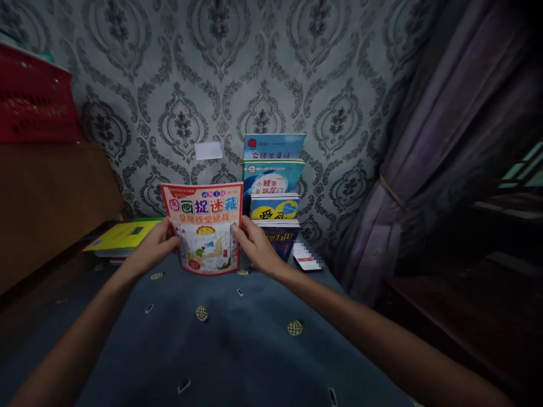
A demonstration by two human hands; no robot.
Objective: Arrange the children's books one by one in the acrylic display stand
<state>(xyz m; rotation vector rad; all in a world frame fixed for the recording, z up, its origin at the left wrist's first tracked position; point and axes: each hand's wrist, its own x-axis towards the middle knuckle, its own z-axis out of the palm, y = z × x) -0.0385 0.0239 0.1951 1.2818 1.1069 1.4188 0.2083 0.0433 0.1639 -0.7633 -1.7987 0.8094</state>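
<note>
A thin picture book (pixel 211 226) with a red border and bright Chinese lettering stands upright, slightly bowed, between my hands. My left hand (pixel 153 246) grips its left edge, with the fingertips hidden behind the cover. At the opposite edge, my right hand (pixel 257 243) holds it, thumb on the front. Just right of the book stands a stepped row of books: a tall blue one (pixel 275 146) at the back, a teal one (pixel 275 169), a yellow one (pixel 275 208) and a dark blue one (pixel 283 238) in front. The right hand partly covers the dark blue book.
Yellow and green books (pixel 123 236) lie stacked on the patterned blue cloth (pixel 237 345) at left, beside a brown wooden box (pixel 51 198) topped by a red box (pixel 36 96). A phone-like object (pixel 306 259) lies right of the row. A tied curtain (pixel 382 226) hangs at right.
</note>
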